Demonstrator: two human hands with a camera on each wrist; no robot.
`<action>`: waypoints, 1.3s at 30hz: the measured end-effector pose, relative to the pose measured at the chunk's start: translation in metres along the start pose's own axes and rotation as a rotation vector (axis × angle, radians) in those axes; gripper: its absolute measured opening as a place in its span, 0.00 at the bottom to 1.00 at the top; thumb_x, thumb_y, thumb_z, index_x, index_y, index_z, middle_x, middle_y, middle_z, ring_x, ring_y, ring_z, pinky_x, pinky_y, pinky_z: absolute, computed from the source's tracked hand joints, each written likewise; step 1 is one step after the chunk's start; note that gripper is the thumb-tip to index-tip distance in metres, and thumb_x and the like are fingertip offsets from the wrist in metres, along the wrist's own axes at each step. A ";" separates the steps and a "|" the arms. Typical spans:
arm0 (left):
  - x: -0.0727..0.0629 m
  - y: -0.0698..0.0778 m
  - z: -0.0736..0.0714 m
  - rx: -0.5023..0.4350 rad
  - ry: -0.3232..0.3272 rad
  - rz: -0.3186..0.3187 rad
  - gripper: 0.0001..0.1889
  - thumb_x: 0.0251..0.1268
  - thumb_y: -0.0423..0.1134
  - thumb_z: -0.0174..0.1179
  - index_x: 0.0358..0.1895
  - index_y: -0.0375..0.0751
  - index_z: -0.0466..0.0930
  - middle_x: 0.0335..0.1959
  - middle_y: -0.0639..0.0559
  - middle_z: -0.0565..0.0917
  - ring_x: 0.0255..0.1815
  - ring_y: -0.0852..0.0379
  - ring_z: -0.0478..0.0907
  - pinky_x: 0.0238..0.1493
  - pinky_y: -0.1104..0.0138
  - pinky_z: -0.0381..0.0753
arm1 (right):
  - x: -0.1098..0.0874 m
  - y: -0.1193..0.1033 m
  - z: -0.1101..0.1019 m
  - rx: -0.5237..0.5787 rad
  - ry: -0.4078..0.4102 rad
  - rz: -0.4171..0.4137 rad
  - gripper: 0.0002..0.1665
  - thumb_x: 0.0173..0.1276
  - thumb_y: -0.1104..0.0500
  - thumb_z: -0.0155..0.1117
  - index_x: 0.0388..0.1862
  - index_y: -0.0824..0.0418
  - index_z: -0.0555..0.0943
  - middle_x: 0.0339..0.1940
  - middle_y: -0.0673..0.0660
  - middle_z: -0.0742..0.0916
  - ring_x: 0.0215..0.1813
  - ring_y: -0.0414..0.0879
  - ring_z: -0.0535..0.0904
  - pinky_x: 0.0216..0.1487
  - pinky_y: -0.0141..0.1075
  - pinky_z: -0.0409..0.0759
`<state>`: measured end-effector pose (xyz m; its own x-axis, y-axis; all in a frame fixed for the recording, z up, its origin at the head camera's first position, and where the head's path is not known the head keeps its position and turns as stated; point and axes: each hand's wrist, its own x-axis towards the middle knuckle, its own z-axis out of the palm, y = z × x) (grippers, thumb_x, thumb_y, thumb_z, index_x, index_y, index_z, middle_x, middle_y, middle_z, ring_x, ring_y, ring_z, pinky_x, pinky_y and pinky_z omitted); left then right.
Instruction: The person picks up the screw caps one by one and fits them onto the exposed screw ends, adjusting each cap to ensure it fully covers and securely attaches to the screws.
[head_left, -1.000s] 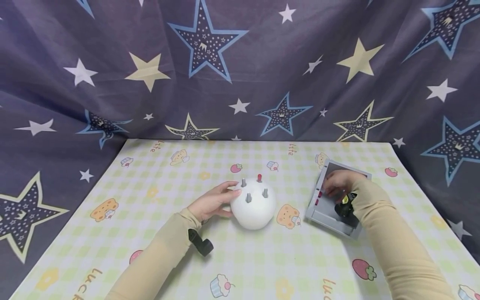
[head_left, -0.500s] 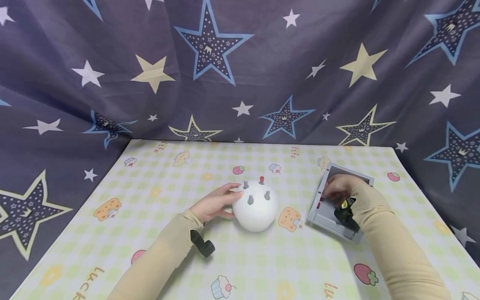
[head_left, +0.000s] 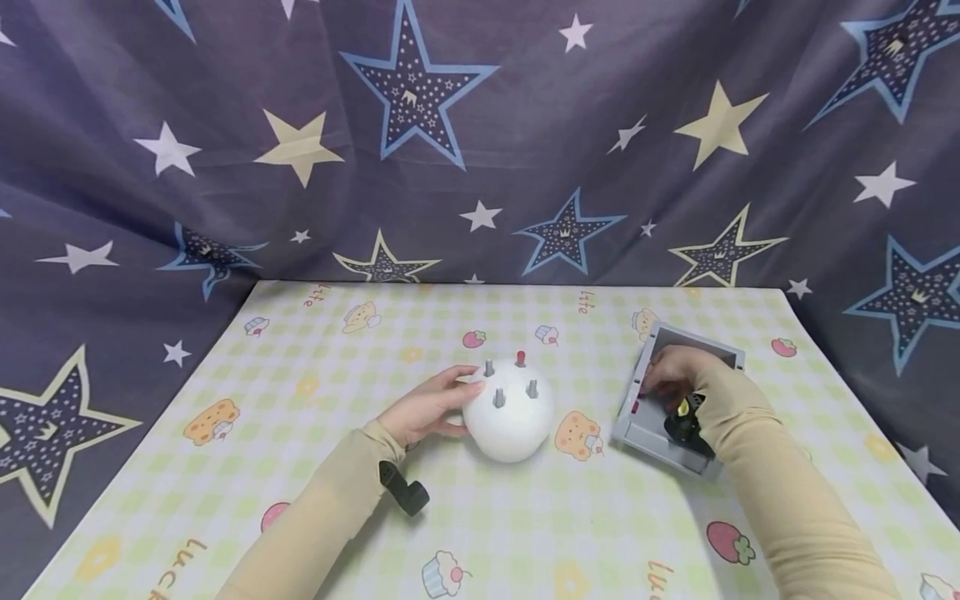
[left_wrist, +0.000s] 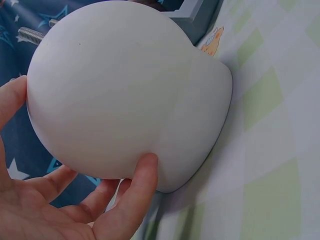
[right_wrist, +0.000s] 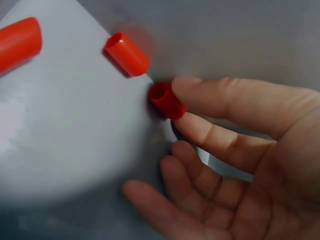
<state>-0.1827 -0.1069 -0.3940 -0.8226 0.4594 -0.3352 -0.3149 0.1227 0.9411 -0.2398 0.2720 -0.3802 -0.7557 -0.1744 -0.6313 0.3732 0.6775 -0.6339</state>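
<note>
A white rounded dome [head_left: 508, 419] with a flat base stands on the table, upright metal bolts [head_left: 499, 398] on its top. One bolt at the back carries a red cap [head_left: 521, 358]. My left hand [head_left: 435, 407] holds the dome's left side, its thumb and fingers spread round the curve in the left wrist view. Inside the grey tray [head_left: 660, 468] on the right, my right hand [head_left: 675, 372] pinches a small hollow red cap [right_wrist: 167, 101] between thumb and index finger. Another red cap [right_wrist: 127, 54] lies close beside it, and a further red cap [right_wrist: 19, 44] lies farther left.
A checked, cartoon-printed cloth [head_left: 570, 517] covers the table. Behind it hangs a dark curtain [head_left: 480, 167] with stars. The tray's raised walls surround my right hand. A black wrist camera [head_left: 403, 489] sits beside my left wrist, close above the cloth.
My right fingers have shifted slightly within the tray near the red caps. The left hand and the dome stay in place; the head view sways a little.
</note>
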 end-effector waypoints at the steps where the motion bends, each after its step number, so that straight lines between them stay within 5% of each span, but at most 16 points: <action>1: 0.000 0.000 0.000 -0.003 0.000 -0.001 0.32 0.69 0.44 0.52 0.71 0.39 0.53 0.67 0.34 0.62 0.66 0.38 0.62 0.57 0.44 0.75 | 0.000 0.000 0.001 -0.002 0.004 0.003 0.06 0.56 0.65 0.63 0.30 0.62 0.74 0.28 0.52 0.78 0.36 0.46 0.75 0.42 0.45 0.84; 16: 0.000 0.000 0.000 0.009 -0.002 0.015 0.31 0.69 0.44 0.51 0.71 0.39 0.54 0.65 0.34 0.64 0.62 0.43 0.67 0.55 0.45 0.76 | 0.001 -0.004 0.004 -0.054 0.083 0.036 0.15 0.55 0.67 0.66 0.41 0.72 0.75 0.30 0.55 0.77 0.35 0.47 0.75 0.40 0.43 0.85; 27: -0.001 -0.001 0.000 0.012 0.003 0.010 0.30 0.70 0.44 0.50 0.71 0.39 0.54 0.65 0.33 0.63 0.60 0.43 0.68 0.55 0.45 0.77 | 0.003 -0.004 0.007 -0.143 0.123 0.021 0.08 0.50 0.65 0.69 0.24 0.59 0.76 0.17 0.48 0.78 0.25 0.41 0.74 0.30 0.34 0.80; 39: -0.001 -0.001 -0.001 0.006 0.002 0.012 0.31 0.69 0.44 0.51 0.71 0.39 0.54 0.65 0.34 0.64 0.60 0.43 0.68 0.55 0.45 0.76 | -0.001 -0.004 0.005 -0.107 0.132 0.007 0.13 0.53 0.65 0.67 0.37 0.68 0.77 0.23 0.52 0.81 0.30 0.44 0.77 0.35 0.36 0.82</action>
<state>-0.1822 -0.1078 -0.3950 -0.8272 0.4594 -0.3236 -0.3020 0.1222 0.9454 -0.2379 0.2659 -0.3790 -0.8199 -0.0785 -0.5670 0.3250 0.7517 -0.5739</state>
